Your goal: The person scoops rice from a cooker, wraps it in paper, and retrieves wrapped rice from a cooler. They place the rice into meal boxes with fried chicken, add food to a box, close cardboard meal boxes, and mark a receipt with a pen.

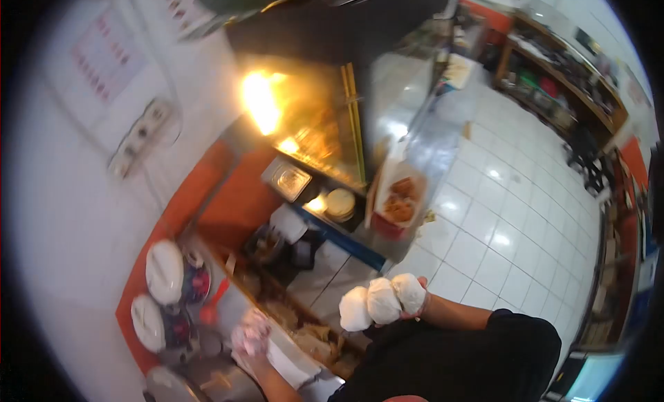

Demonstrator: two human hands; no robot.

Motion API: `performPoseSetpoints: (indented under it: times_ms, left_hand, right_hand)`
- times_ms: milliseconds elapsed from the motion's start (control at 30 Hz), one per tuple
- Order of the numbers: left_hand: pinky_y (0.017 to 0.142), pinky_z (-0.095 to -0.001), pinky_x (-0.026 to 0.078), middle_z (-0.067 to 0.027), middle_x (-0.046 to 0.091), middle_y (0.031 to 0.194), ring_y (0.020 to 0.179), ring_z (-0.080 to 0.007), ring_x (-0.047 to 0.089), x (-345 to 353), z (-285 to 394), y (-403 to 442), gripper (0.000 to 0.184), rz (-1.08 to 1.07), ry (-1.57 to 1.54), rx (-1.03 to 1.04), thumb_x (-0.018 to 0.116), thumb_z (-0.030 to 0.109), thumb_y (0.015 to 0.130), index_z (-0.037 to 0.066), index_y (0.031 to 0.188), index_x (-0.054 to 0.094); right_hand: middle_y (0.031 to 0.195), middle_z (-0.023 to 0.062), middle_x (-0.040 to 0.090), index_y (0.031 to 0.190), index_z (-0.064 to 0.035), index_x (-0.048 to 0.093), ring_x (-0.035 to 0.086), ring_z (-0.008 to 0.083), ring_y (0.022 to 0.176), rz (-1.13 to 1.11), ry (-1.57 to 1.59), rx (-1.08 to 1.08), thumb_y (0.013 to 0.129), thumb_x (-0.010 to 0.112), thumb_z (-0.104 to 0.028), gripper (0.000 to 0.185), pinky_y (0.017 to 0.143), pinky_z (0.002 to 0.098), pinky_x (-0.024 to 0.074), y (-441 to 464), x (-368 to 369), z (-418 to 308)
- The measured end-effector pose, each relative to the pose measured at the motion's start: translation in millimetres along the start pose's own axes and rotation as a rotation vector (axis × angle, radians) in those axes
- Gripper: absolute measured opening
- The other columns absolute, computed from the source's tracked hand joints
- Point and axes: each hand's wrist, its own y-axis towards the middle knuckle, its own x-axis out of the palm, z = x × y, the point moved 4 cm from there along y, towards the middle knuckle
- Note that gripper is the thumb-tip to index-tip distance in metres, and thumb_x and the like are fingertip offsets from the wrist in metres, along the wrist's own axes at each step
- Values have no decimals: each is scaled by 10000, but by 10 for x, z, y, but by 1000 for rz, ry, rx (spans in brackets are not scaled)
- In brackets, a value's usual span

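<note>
In my right hand (423, 297) are three white, rounded bundles (384, 300) in a row, held out in front of my dark shirt. Their wrapping or surface is too blurred to name. My left hand (257, 360) is lower left, over the counter beside a white sheet or tray (290, 357). Its fingers are smeared and closed about a pale pinkish bundle (252, 331) that I cannot make out. Close to it lies a red ladle or spoon (216, 300), and a large metal pot (225, 382) stands just below.
Two rice cookers with white lids (164, 272) stand along the wall. Ahead, a brightly lit glass display case (315, 143) stands near a tray of fried food (402, 200). Below the counter, a wooden shelf (311, 343) holds brown packets. White tiled floor (484, 243) extends right, towards shelving (560, 84).
</note>
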Motion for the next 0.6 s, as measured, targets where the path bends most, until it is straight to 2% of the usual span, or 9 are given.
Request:
performPoseSetpoints:
  times_ms: [67,100,200,233,300,400,433,533,600]
  left_hand:
    - [967,-377,438,-54,576,1126,1056,-207,539,78,-631,-227,277,130,-496,-277,509,316,971,78,1106,547]
    - [982,-392,437,-62,587,1176,1081,-210,551,99,-1061,-297,303,376,-701,-535,512,319,972,81,1157,552]
    - [732,-433,443,-155,530,875,779,-312,446,2471,-1111,559,397,-421,-250,5,550,445,779,52,734,520]
    - [725,-416,424,-154,511,819,785,-314,433,2838,-1301,622,394,-709,-316,84,538,443,763,67,664,473]
    - [796,-376,441,-131,542,951,866,-253,497,2940,-2051,488,335,-904,-480,-177,590,380,817,61,844,491]
    - [858,-378,472,-90,560,1085,936,-215,546,3586,-2766,395,444,-1012,-554,-98,641,358,875,34,1144,502]
    - [765,-401,465,-128,529,969,901,-265,484,3519,-3033,500,356,-627,-502,-494,572,398,863,55,927,504]
    - [714,-429,480,-160,515,918,892,-331,435,4540,-3490,762,365,-607,-848,-819,529,416,862,57,801,559]
    - [844,-440,459,-166,523,1038,959,-309,493,4629,-4090,921,395,-475,-760,-898,581,462,866,68,892,601]
  right_hand:
    - [1513,179,363,1490,-142,352,362,500,1339,-5,6,-51,564,784,-529,1093,1060,710,287,-478,185,-36]
    - [1515,177,361,1487,-137,358,356,495,1345,-22,0,-69,561,785,-531,1093,1078,711,259,-707,296,-75]
    - [1489,160,402,1452,-70,387,385,403,1355,-20,24,-250,608,752,-400,977,1130,593,277,-1011,733,-190]
    - [1486,165,405,1456,-77,383,393,406,1349,4,-29,-342,604,757,-421,992,1120,622,270,-1207,789,-236]
    - [1489,167,397,1458,-89,383,399,410,1344,34,-116,-474,595,767,-480,1023,1091,687,252,-1612,842,-400]
    - [1494,165,390,1460,-85,378,390,412,1351,-38,-146,-650,594,764,-500,1035,1100,689,241,-2164,861,-731]
    - [1494,165,390,1460,-85,378,390,412,1351,-53,-163,-654,594,764,-500,1035,1100,689,241,-2185,844,-915]
    - [1487,164,399,1444,-87,400,377,417,1362,0,-157,-795,614,754,-523,1002,1102,692,241,-2856,1017,-1539]
    - [1467,170,422,1426,-106,426,377,423,1362,371,-261,-935,627,758,-622,1006,1104,687,249,-3260,1121,-1929]
